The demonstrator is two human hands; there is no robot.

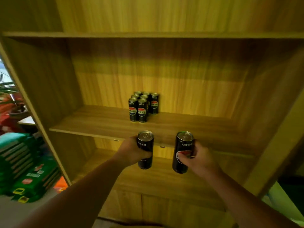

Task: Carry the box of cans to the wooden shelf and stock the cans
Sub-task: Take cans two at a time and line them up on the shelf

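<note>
While one tall black soda can (145,149) is clasped in the left hand (131,151) and another (183,152) in the right hand (198,159), both should be kept upright and set beside the stocked black cans (143,106) on the wooden shelf (98,120).

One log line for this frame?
left hand: holds can | right hand: holds can | shelf: cans clustered

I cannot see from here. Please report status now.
Left hand and right hand: one upright can each. Seven-odd cans grouped on shelf. Nothing blocking.
</note>
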